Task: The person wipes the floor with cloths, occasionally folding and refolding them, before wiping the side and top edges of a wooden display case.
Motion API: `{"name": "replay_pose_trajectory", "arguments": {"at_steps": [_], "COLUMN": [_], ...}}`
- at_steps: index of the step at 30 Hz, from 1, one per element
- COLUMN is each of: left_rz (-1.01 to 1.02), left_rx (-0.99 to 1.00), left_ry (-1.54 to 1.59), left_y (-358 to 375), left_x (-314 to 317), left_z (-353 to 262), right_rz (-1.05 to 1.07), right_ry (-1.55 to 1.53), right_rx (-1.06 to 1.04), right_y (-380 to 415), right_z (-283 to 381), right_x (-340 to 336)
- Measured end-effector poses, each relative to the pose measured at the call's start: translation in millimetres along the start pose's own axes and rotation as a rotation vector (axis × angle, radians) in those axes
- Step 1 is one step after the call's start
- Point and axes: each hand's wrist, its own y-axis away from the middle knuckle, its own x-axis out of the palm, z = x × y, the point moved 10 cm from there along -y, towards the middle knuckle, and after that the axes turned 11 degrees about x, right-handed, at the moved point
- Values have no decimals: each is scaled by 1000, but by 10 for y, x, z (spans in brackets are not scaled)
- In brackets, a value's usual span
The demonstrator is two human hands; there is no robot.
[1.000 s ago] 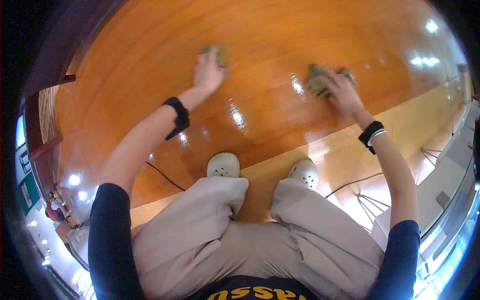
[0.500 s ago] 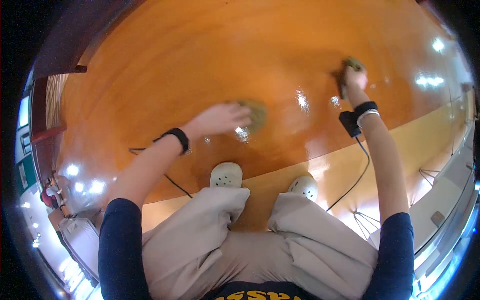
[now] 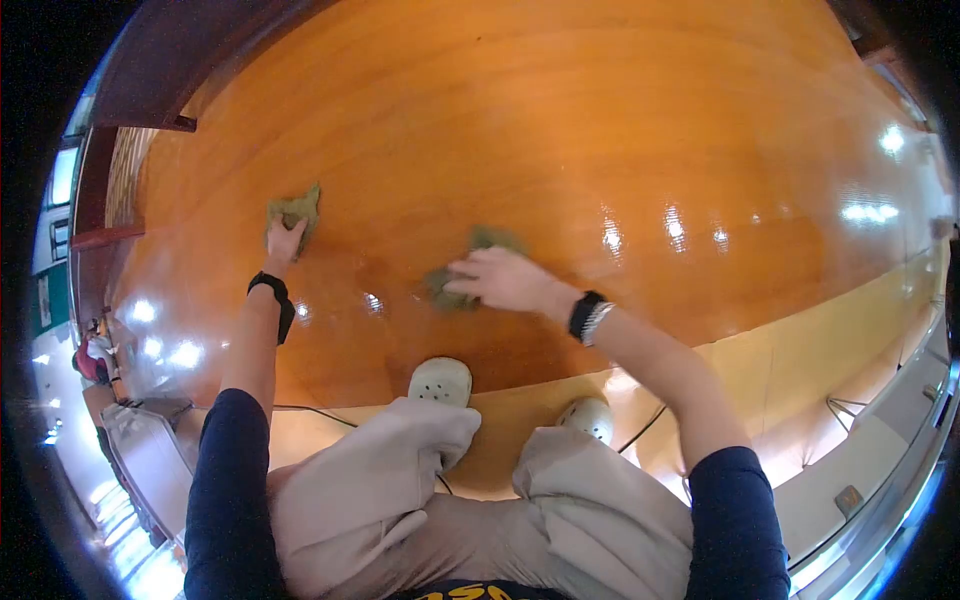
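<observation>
My left hand (image 3: pixel 285 238) is closed on a green cloth (image 3: pixel 293 207), which lies crumpled against the glossy orange-brown wooden floor (image 3: pixel 560 120) at the left. Nearer the middle, my right hand (image 3: pixel 505 280) presses down on a second green cloth (image 3: pixel 494 239); motion blurs it slightly, and the palm hides part of it. Both wrists wear black bands, with a pale bracelet also on the right one. The two cloths are apart from each other.
My white clogs (image 3: pixel 441 383) stand near the border with a paler floor strip (image 3: pixel 790 300). Black cables (image 3: pixel 315 411) run near my legs. Dark wooden furniture (image 3: pixel 170 60) rises at far left. A person in red (image 3: pixel 93 365) is at the left edge. Pale furniture (image 3: pixel 880 450) lines the right.
Both hands have swept leftward with their cloths: the left from the middle to the far left, the right from the far right to the middle. The view has shifted slightly.
</observation>
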Motion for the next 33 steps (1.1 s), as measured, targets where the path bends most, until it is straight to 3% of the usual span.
{"name": "replay_pose_trajectory", "arguments": {"at_steps": [1,4,5,7,9,11,12,15,18,21,22,25,27,30,31,33], "left_rz": [-62,-81,-80,120,-20,-189,-190,-146,-128,63,169,242,352,383,497,301], "left_rx": [-99,-119,-124,-227,-227,-27,72,362,787,1137,1240,1643,1830,1825,1696,1511], "left_ry": [2,149,147,591,84,-65,29,-41,19,-32,-68,-118,105,137,36,124], "left_y": [67,-278,-307,-290,-801,-994,-1246,-1247,-581,590,972,2145,2518,2208,1914,1236], "left_x": [-69,223,158,255,193,23,184,317,546,875,1053,1247,1292,1072,1013,693], "left_z": [-50,362,172,-503,-586,-1395,-1577,-3001,-4419,-5238,-5354,-5249,-4904,-4471,-4366,-3999], "right_rz": [36,-305,-333,-541,-551,-539,-557,-573,-574,-572,-576,-577,-574,-555,-536,-514], "right_ry": [37,110,160,259,426,499,478,464,477,494,509,548,574,629,652,673], "right_rx": [61,265,437,769,1028,1084,1104,1180,1213,1211,1198,1192,1202,1189,1210,1229], "right_y": [75,435,651,1224,1925,2293,2358,2478,2500,2488,2468,2401,2402,2377,2376,2360], "right_z": [-261,-1034,-1472,-1933,-2522,-2679,-2646,-2421,-2233,-2132,-2120,-2091,-2084,-2130,-2144,-2156], "right_x": [-120,-1163,-1339,-1872,-1973,-2010,-1987,-1861,-1720,-1710,-1718,-1721,-1709,-1723,-1716,-1713]}}
